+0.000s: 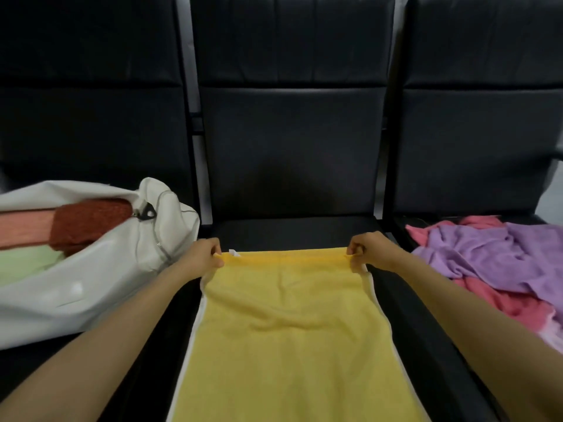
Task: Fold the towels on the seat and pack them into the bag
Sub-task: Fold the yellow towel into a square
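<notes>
A yellow towel [289, 330] with white edging lies stretched over the middle black seat [289, 229], running toward me and out of the bottom of the view. My left hand [204, 254] pinches its far left corner, beside a small white label. My right hand [365, 251] pinches the far right corner. The far edge is pulled taut between them. A white bag [100, 284] lies open on the left seat, holding folded towels in rust, salmon and pale green.
A loose heap of purple towel [487, 254] and pink towel [511, 306] lies on the right seat. Black seat backs [292, 132] rise behind all three seats. Dark gaps with frame bars separate the seats.
</notes>
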Tool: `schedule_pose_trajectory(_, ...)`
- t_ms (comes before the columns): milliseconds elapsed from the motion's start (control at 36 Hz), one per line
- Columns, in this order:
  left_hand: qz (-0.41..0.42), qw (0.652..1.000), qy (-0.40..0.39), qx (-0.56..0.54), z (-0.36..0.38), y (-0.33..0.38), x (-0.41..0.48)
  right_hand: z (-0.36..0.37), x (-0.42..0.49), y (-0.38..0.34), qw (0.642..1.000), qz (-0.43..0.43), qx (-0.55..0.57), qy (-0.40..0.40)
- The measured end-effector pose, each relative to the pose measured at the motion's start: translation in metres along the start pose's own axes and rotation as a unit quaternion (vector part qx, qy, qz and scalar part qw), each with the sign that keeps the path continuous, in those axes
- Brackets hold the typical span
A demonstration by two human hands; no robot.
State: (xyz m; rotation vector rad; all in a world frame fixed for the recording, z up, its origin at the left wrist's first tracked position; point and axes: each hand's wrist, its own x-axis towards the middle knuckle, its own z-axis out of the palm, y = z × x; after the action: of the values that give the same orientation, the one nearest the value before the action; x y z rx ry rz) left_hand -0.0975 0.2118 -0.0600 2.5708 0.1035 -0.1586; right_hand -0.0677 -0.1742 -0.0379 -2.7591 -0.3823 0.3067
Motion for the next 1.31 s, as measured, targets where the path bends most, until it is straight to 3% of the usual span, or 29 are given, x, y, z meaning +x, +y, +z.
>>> schedule_pose_trajectory(222, 0.091, 0.995, 0.008, -0.038, -0.079, 0.042, -0.051, -0.078, -0.051, -0.023, 0.994, -0.023, -0.026, 0.106)
schedule_pose_trajectory(333, 0.126, 0.982, 0.126, -0.06, -0.129, 0.079, -0.082, -0.13, -0.083, -0.044, 0.982, -0.039, -0.002, 0.184)
schedule_pose_trajectory(389, 0.151, 0.958, 0.229, -0.081, -0.152, 0.1, -0.101, -0.156, -0.105, -0.057, 0.963, -0.059, 0.049, 0.258)
schedule_pose_trajectory(444, 0.189, 0.914, 0.322, -0.158, -0.171, 0.119, -0.121, -0.175, -0.129, -0.071, 0.922, -0.096, 0.104, 0.36)
schedule_pose_trajectory(528, 0.23, 0.852, 0.39, -0.265, -0.184, 0.137, -0.144, -0.188, -0.161, -0.092, 0.858, -0.145, 0.159, 0.465)
schedule_pose_trajectory(583, 0.201, 0.875, 0.348, -0.269, -0.184, 0.135, -0.15, -0.189, -0.173, -0.095, 0.876, -0.139, 0.139, 0.44)
schedule_pose_trajectory(639, 0.133, 0.922, 0.272, -0.242, -0.18, 0.125, -0.151, -0.188, -0.18, -0.089, 0.934, -0.09, 0.084, 0.335)
schedule_pose_trajectory(694, 0.082, 0.939, 0.237, -0.235, -0.175, 0.117, -0.155, -0.186, -0.186, -0.084, 0.961, -0.063, 0.098, 0.251)
schedule_pose_trajectory(750, 0.075, 0.926, 0.239, -0.281, -0.175, 0.116, -0.163, -0.185, -0.196, -0.082, 0.943, -0.082, 0.209, 0.245)
schedule_pose_trajectory(833, 0.112, 0.885, 0.24, -0.383, -0.184, 0.125, -0.178, -0.194, -0.21, -0.083, 0.877, -0.112, 0.374, 0.281)
schedule_pose_trajectory(917, 0.18, 0.86, 0.214, -0.426, -0.196, 0.131, -0.19, -0.204, -0.222, -0.085, 0.845, -0.141, 0.426, 0.29)
schedule_pose_trajectory(972, 0.211, 0.859, 0.212, -0.415, -0.201, 0.134, -0.196, -0.208, -0.227, -0.087, 0.846, -0.153, 0.428, 0.279)
schedule_pose_trajectory(1056, 0.224, 0.887, 0.219, -0.339, -0.201, 0.135, -0.197, -0.208, -0.228, -0.086, 0.857, -0.153, 0.418, 0.26)
schedule_pose_trajectory(1194, 0.181, 0.941, 0.193, -0.212, -0.184, 0.125, -0.187, -0.188, -0.209, -0.069, 0.895, -0.097, 0.392, 0.189)
schedule_pose_trajectory(1306, 0.145, 0.948, 0.2, -0.199, -0.166, 0.119, -0.17, -0.166, -0.188, -0.068, 0.911, -0.043, 0.365, 0.185)
